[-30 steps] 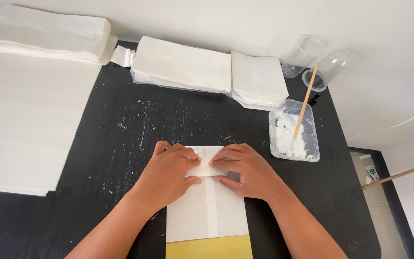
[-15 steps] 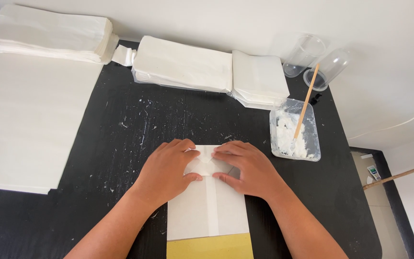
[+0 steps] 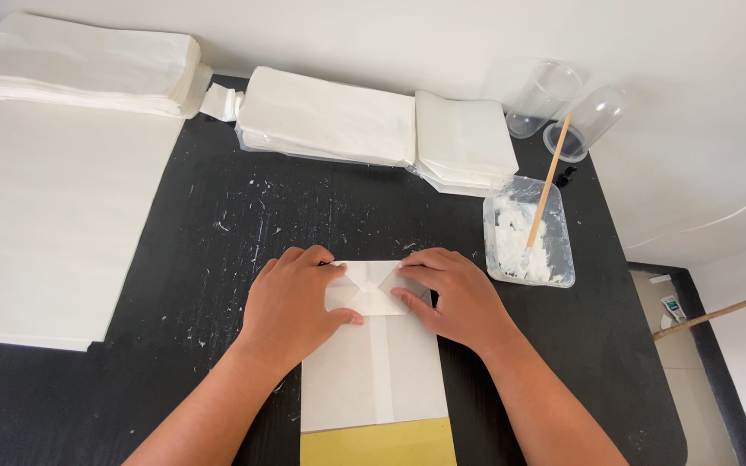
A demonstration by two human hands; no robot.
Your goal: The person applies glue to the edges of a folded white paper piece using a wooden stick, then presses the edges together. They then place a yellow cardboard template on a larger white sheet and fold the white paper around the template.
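Just below the middle of the frame I have both hands flat on a white paper bag [image 3: 373, 362] lying on the black table [image 3: 174, 259]. My left hand [image 3: 291, 302] presses the left side of the folded end, fingers stretched out and close together, thumb pointing right along the fold; it grips nothing. My right hand [image 3: 455, 298] mirrors it on the right side, fingers extended and pressing down, closed on nothing. Between them the folded corners form a small diamond shape. A yellow sheet [image 3: 377, 444] shows under the bag at the bottom edge. At right-centre sits a clear tub of white paste [image 3: 528, 242] with a wooden stick [image 3: 550, 173] leaning in it. Stacks of white bags [image 3: 330, 121] line the top.
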